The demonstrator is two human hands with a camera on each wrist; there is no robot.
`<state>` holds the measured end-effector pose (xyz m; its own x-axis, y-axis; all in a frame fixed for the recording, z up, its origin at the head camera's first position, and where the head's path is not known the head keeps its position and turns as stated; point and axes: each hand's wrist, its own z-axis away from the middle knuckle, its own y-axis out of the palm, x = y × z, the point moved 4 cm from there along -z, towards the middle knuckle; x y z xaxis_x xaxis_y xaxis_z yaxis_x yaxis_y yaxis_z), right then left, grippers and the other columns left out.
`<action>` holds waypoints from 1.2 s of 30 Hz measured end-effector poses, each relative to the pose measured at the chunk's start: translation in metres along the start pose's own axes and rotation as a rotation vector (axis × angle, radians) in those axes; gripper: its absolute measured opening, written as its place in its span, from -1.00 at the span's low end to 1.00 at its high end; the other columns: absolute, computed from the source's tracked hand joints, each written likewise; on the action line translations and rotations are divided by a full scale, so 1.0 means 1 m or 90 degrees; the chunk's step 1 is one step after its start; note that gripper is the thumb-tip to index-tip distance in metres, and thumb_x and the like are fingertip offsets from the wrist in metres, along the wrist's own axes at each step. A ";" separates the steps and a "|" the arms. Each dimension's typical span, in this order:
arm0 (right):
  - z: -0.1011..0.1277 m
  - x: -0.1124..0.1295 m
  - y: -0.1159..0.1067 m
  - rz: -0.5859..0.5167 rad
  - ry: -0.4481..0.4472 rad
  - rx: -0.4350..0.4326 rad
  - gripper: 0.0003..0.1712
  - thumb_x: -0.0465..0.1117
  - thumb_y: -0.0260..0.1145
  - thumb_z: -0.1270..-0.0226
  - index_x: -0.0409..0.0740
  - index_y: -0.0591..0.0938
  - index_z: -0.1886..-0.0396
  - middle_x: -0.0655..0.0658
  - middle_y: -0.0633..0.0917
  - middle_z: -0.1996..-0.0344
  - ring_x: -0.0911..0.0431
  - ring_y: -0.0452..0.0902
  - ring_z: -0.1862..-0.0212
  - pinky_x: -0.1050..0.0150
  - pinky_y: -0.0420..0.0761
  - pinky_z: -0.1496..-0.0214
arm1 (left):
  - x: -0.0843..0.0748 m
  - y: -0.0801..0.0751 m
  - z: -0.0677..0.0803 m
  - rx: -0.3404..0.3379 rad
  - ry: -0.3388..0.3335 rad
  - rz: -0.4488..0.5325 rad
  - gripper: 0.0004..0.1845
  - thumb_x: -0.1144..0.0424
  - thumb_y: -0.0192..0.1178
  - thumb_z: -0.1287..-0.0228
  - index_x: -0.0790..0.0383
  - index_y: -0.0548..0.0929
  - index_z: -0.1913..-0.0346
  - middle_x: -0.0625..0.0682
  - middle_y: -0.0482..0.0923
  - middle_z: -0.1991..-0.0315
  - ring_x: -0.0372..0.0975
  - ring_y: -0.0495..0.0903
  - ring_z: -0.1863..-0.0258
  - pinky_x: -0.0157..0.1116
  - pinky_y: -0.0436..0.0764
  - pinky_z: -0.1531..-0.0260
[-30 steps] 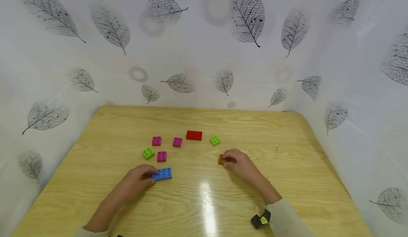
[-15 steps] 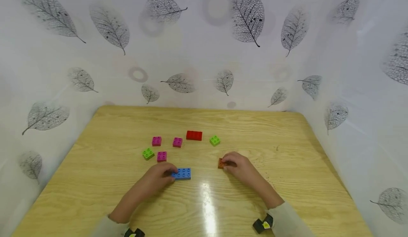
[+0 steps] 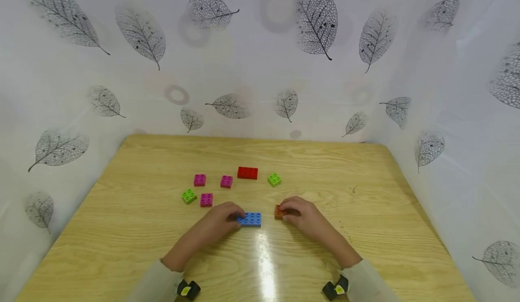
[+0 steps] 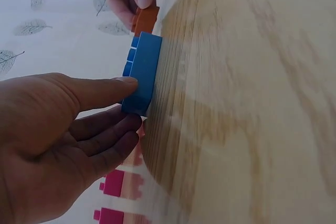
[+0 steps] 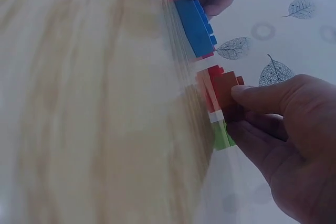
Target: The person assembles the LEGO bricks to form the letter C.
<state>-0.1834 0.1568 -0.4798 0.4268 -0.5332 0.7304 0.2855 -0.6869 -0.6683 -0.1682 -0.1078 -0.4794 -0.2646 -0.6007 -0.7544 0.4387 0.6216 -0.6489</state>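
Wooden table (image 3: 365, 229) inside leaf-print walls. My left hand (image 3: 221, 223) pinches long blue plastic studded brick (image 3: 249, 219) near table's middle; right hand (image 3: 302, 214) pinches small orange plastic brick (image 3: 278, 211) just beside it, apparently apart. I judge joining not yet done; other bricks untouched.

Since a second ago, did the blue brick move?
Yes. The blue brick slid right along the table, from below the pink brick to beside the orange brick, pushed by the left hand.

Head view high, facing down table (image 3: 365, 229); wrist views close, table-level; all share blue brick (image 3: 249, 219).
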 end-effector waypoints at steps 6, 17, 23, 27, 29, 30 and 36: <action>0.001 0.007 -0.001 0.007 -0.040 -0.004 -0.73 -0.23 0.37 -0.23 0.00 0.67 0.05 0.09 0.61 -0.01 0.13 0.52 -0.11 0.20 0.56 -0.12 | -0.005 0.007 -0.011 0.005 0.005 -0.009 -0.80 0.25 0.23 -0.29 -0.05 0.63 0.05 -0.21 0.56 0.05 -0.27 0.52 -0.05 -0.19 0.52 -0.10; 0.002 0.019 0.004 0.008 -0.083 0.002 -0.72 -0.24 0.37 -0.23 -0.02 0.67 0.04 0.08 0.60 -0.03 0.13 0.51 -0.11 0.20 0.56 -0.13 | -0.009 0.010 -0.020 0.014 -0.007 -0.029 -0.82 0.24 0.24 -0.28 -0.06 0.65 0.09 -0.20 0.57 0.06 -0.27 0.52 -0.03 -0.19 0.53 -0.07; 0.002 0.020 0.007 0.014 -0.112 -0.001 -0.71 -0.26 0.37 -0.23 -0.06 0.66 0.03 0.04 0.59 -0.04 0.10 0.51 -0.12 0.17 0.56 -0.12 | -0.013 0.011 -0.020 0.009 -0.004 -0.027 -0.84 0.24 0.24 -0.29 -0.04 0.64 0.09 -0.17 0.56 0.05 -0.28 0.52 -0.02 -0.20 0.53 -0.07; 0.002 0.021 0.008 0.019 -0.126 -0.006 -0.70 -0.27 0.37 -0.23 -0.08 0.66 0.03 0.03 0.59 -0.05 0.09 0.51 -0.12 0.19 0.57 -0.12 | -0.015 0.012 -0.021 0.004 0.002 -0.025 -0.84 0.25 0.24 -0.29 -0.02 0.64 0.09 -0.16 0.56 0.05 -0.29 0.52 0.00 -0.20 0.54 -0.06; 0.002 0.022 0.008 0.023 -0.136 -0.009 -0.70 -0.28 0.38 -0.22 -0.09 0.66 0.02 0.02 0.59 -0.04 0.10 0.51 -0.11 0.20 0.57 -0.11 | -0.016 0.012 -0.021 0.002 0.004 -0.026 -0.84 0.25 0.24 -0.29 -0.02 0.64 0.09 -0.17 0.56 0.06 -0.29 0.52 0.01 -0.21 0.54 -0.05; 0.001 0.022 0.008 0.024 -0.142 -0.010 -0.69 -0.28 0.38 -0.21 -0.10 0.66 0.03 0.01 0.59 -0.04 0.10 0.52 -0.10 0.21 0.58 -0.10 | -0.017 0.012 -0.022 0.001 0.008 -0.028 -0.84 0.26 0.24 -0.29 -0.01 0.64 0.09 -0.16 0.56 0.06 -0.29 0.52 0.01 -0.21 0.54 -0.04; 0.000 0.024 0.008 0.024 -0.155 -0.007 -0.69 -0.31 0.38 -0.21 -0.12 0.66 0.03 0.02 0.59 -0.02 0.13 0.53 -0.08 0.29 0.59 -0.05 | -0.018 0.013 -0.024 -0.005 0.020 -0.031 -0.84 0.28 0.25 -0.28 0.01 0.65 0.10 -0.13 0.57 0.06 -0.27 0.53 0.03 -0.20 0.55 -0.01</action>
<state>-0.1709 0.1383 -0.4680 0.6312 -0.4256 0.6484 0.2563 -0.6746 -0.6923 -0.1782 -0.0769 -0.4761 -0.3121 -0.6150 -0.7241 0.4173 0.5960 -0.6861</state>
